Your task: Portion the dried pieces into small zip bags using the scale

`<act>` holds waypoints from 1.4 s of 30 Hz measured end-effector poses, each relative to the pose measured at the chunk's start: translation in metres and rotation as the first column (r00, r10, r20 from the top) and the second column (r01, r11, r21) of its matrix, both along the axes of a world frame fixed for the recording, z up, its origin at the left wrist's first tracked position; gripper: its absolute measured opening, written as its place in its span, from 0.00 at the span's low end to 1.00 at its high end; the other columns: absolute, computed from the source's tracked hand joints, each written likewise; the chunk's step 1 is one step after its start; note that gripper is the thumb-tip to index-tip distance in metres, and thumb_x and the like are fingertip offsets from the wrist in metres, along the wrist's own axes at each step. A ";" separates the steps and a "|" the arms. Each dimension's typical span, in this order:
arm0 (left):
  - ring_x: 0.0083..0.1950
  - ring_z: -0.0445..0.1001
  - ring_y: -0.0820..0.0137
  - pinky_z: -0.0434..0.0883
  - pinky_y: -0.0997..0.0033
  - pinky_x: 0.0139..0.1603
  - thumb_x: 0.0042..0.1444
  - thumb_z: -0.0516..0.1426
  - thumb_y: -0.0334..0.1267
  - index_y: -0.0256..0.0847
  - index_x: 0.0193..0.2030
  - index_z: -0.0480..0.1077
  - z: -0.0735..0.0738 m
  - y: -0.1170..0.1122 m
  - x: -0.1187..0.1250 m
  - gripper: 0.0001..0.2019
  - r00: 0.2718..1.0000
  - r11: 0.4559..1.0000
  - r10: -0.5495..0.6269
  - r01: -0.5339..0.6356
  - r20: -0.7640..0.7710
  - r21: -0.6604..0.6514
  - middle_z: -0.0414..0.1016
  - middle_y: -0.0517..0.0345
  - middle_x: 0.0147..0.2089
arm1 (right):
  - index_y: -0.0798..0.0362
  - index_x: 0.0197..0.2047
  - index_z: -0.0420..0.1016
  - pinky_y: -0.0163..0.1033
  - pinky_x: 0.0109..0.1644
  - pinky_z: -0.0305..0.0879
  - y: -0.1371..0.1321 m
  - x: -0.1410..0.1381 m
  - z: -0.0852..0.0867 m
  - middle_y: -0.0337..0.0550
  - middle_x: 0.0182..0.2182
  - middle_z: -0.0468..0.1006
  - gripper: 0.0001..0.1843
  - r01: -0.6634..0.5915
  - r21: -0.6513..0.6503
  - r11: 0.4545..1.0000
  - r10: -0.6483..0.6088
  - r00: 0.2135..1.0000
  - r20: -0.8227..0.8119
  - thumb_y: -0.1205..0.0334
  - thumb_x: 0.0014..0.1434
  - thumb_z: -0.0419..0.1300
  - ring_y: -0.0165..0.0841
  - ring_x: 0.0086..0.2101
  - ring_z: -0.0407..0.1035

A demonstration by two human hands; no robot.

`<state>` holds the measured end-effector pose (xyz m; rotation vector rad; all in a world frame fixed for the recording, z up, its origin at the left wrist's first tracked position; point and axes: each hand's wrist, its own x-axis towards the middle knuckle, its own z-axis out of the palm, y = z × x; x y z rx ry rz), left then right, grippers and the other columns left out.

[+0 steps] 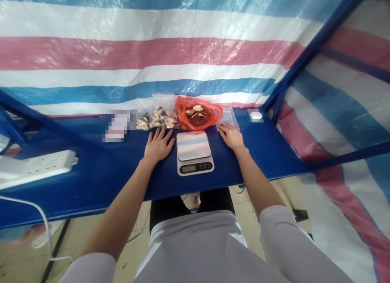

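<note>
My left hand [159, 145] lies flat on the blue table with its fingers spread. Its fingertips are close to clear plastic bags of pale, dark-edged dried pieces [157, 119]; I cannot tell if they touch. My right hand [232, 137] rests palm down, fingers stretched out over the near edge of some clear plastic bags [231, 117], and holds nothing. Between the hands sits a digital kitchen scale [194, 147] with a bare, shiny platform and no readable figures. Behind it stands an open red plastic bag [182, 116] with brown and pale dried slices [198, 110] in it.
At the left are a white power strip [50, 163] and its cable [45, 222]. A pixelated paper or packet [117, 128] lies left of the bags. A white round object [255, 115] is at the far right. Blue frame bars and striped sheeting [152, 51] enclose the table [115, 165].
</note>
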<state>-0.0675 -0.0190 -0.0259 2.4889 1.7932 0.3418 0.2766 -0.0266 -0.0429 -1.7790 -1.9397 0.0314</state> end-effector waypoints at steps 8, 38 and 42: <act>0.78 0.52 0.47 0.49 0.36 0.76 0.70 0.47 0.49 0.44 0.74 0.61 -0.001 0.000 0.000 0.29 1.000 1.000 0.005 -0.005 -0.007 0.005 0.51 0.46 0.79 | 0.46 0.55 0.82 0.52 0.68 0.65 0.000 0.000 -0.001 0.44 0.59 0.79 0.15 0.003 0.013 1.000 -0.003 1.000 0.004 0.59 0.70 0.57 0.44 0.63 0.70; 0.70 0.69 0.54 0.62 0.48 0.73 0.66 0.50 0.48 0.40 0.60 0.75 0.010 0.000 -0.005 0.24 0.961 0.980 -0.076 0.023 0.264 0.199 0.74 0.43 0.66 | 0.50 0.42 0.86 0.46 0.54 0.76 -0.010 0.006 0.047 0.45 0.42 0.87 0.17 0.065 0.120 0.991 0.020 0.802 -0.597 0.48 0.61 0.62 0.43 0.45 0.81; 0.63 0.75 0.57 0.69 0.54 0.68 0.66 0.50 0.50 0.41 0.55 0.77 0.035 0.001 0.003 0.22 0.887 0.972 -0.177 0.090 0.427 0.215 0.79 0.46 0.59 | 0.53 0.41 0.85 0.48 0.52 0.76 -0.012 0.000 0.070 0.45 0.39 0.87 0.19 -0.053 0.132 0.990 0.133 0.668 -0.733 0.46 0.57 0.64 0.43 0.43 0.81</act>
